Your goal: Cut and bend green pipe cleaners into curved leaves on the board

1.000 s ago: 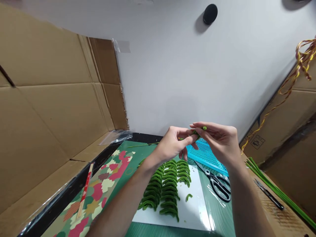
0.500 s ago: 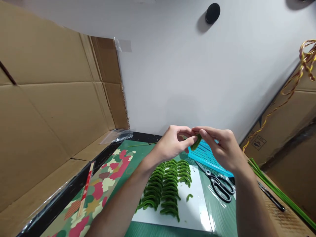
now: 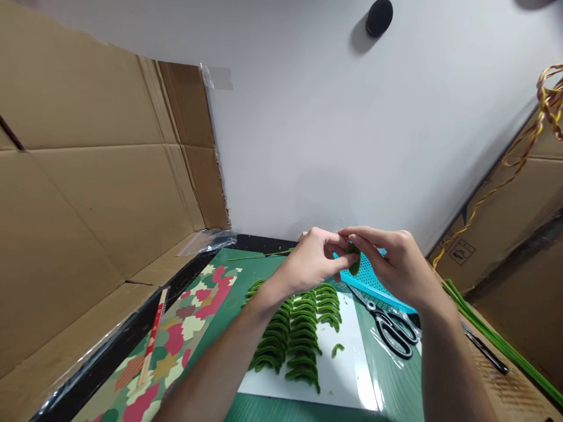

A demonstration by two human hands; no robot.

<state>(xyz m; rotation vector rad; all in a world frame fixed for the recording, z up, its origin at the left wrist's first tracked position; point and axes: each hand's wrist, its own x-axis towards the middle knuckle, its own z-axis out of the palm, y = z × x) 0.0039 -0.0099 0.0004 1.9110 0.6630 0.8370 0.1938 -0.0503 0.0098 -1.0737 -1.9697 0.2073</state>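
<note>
My left hand (image 3: 314,261) and my right hand (image 3: 389,255) meet above the table, fingertips touching. Both pinch a small fuzzy green pipe-cleaner piece (image 3: 354,262), which hangs upright between them. Below, rows of curved green pipe-cleaner pieces (image 3: 302,334) lie overlapping on a white sheet (image 3: 347,381). A single short green scrap (image 3: 337,350) rests apart from the rows. My left forearm covers part of the leftmost row.
Behind my right hand stands a turquoise perforated basket (image 3: 367,281). Black-handled scissors (image 3: 393,334) lie beside the sheet. Farther right are a black-handled tool (image 3: 486,350) and long green stems (image 3: 492,334). Wrapped chopsticks (image 3: 153,337) lie left on patterned paper (image 3: 176,328). Cardboard (image 3: 88,205) walls the left side.
The green piece has turned from slanted to nearly upright between my fingers. My left hand has shifted slightly right and down; both hands still pinch together.
</note>
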